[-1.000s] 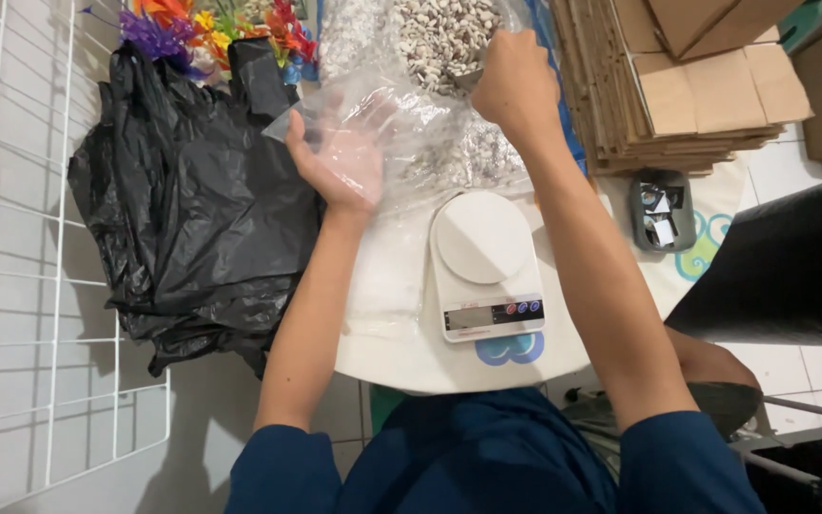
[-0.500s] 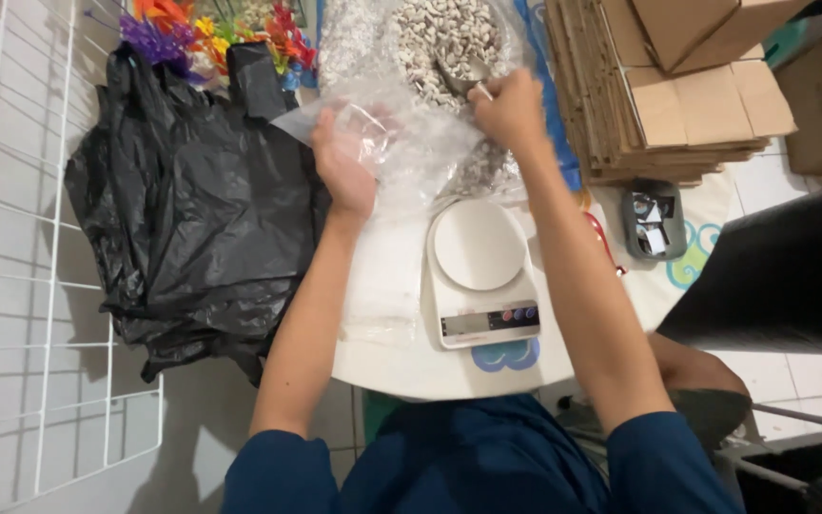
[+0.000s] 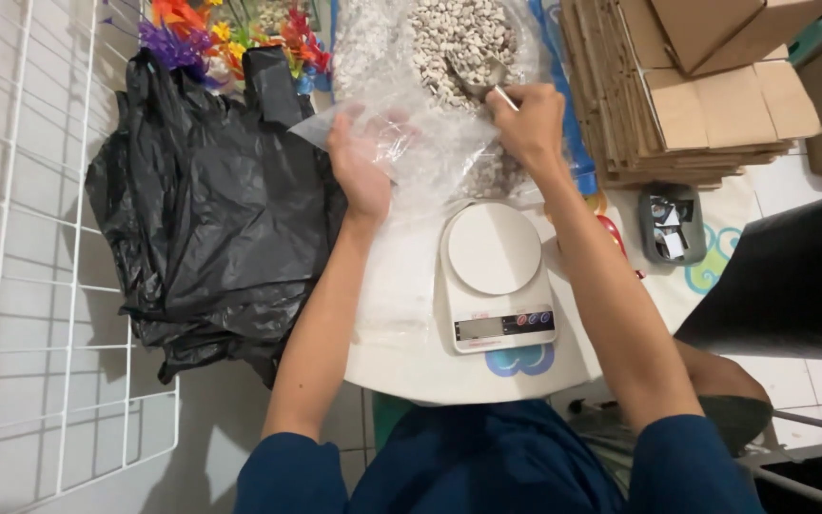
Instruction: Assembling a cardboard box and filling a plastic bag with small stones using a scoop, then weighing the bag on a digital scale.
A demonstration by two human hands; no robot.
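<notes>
My left hand (image 3: 363, 162) holds a small clear plastic bag (image 3: 401, 143) open above the white table. My right hand (image 3: 528, 122) grips the handle of a metal scoop (image 3: 483, 80) that dips into a big clear bag of small pale pebble-like pieces (image 3: 454, 38). Just below both hands stands a white digital kitchen scale (image 3: 493, 276) with an empty round platform.
A heap of black plastic bags (image 3: 211, 219) lies left of the round white table (image 3: 401, 352). Flattened cardboard boxes (image 3: 687, 86) are stacked at the right, with a small grey tray (image 3: 670, 225) below them. A white wire grid (image 3: 30, 286) stands far left. Colourful artificial flowers (image 3: 230, 29) sit at top.
My right hand has come down from inside the big bag to its rim with the scoop. My left hand has shifted slightly toward it, still holding the small bag.
</notes>
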